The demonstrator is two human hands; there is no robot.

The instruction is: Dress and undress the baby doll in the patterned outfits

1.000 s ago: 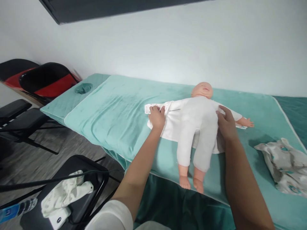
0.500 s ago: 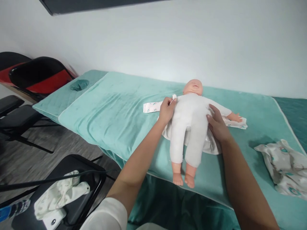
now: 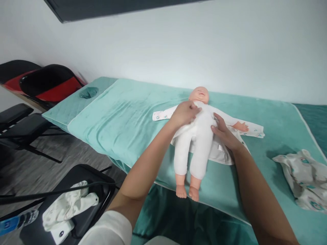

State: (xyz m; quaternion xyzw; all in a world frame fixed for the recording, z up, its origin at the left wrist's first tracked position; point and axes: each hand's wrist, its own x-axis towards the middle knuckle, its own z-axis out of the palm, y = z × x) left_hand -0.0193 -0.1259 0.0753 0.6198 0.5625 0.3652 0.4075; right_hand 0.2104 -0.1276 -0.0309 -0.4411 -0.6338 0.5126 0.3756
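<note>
A baby doll (image 3: pixel 195 156) with a white cloth body lies on its back, its head toward the wall and bare feet toward me. Under it a white printed baby shirt (image 3: pixel 221 154) is spread, sleeves out to both sides. My left hand (image 3: pixel 185 115) lies across the doll's chest, fingers curled closed against it; the doll's arm on this side is hidden. My right hand (image 3: pixel 226 134) grips the doll's side, with thumb and fingers on the torso. The doll's other arm lies along the right sleeve (image 3: pixel 255 130), on top of it.
The doll lies on a green-covered massage bed (image 3: pixel 114 115) against the wall. A crumpled printed cloth bundle (image 3: pixel 304 178) is at the right. Lower left, a black chair (image 3: pixel 99 200) holds a light baby garment (image 3: pixel 67 204) and a white device (image 3: pixel 62 232), beside a bottle (image 3: pixel 19 221).
My left hand has moved right, from the doll's shoulder onto its chest. The doll has shifted slightly left, baring more of the right sleeve. My right hand stays at its side.
</note>
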